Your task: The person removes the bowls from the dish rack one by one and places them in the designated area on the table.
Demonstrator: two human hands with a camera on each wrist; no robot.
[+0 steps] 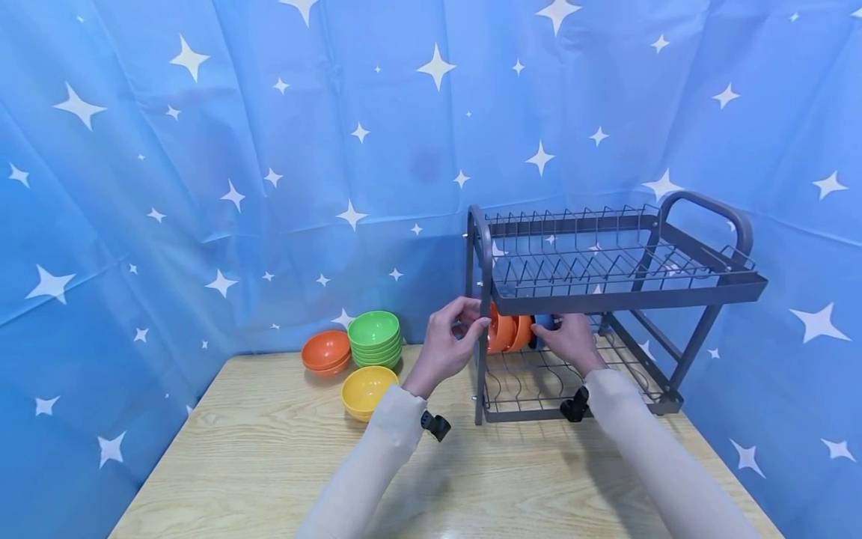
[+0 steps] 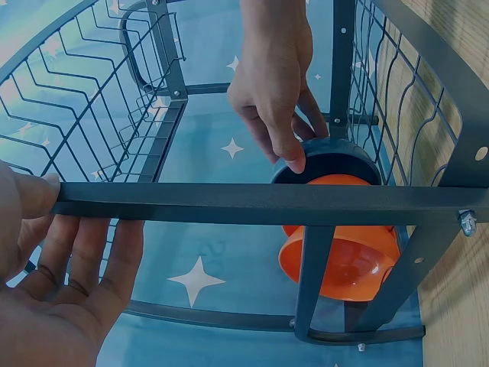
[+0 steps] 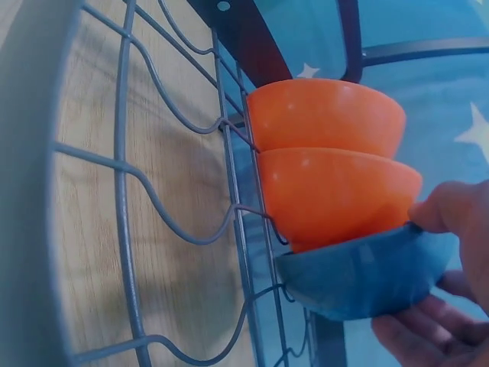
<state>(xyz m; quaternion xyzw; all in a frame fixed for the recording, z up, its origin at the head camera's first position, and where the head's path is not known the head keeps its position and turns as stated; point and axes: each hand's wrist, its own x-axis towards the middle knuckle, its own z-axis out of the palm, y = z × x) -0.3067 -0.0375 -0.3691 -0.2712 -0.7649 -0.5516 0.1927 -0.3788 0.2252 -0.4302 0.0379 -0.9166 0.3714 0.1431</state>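
Note:
A dark grey two-tier dish rack (image 1: 606, 302) stands on the right of the table. My left hand (image 1: 450, 337) grips its near left upright post (image 2: 252, 202), thumb on one side and fingers on the other. Inside the lower tier, my right hand (image 1: 571, 340) pinches a blue bowl (image 3: 367, 275) by its rim, thumb at the edge and fingers beneath. The blue bowl sits on edge in the wire shelf, touching an orange bowl (image 3: 340, 191). Another orange bowl (image 3: 328, 115) stands on edge beyond that one, by the rack's left end.
Left of the rack, a stack of green bowls (image 1: 375, 340), a stack of orange bowls (image 1: 326, 352) and a stack of yellow bowls (image 1: 367, 391) stand on the wooden table (image 1: 269, 449). The rack's upper wire tier (image 1: 572, 262) overhangs the right hand. A blue starry curtain (image 1: 303, 187) hangs behind.

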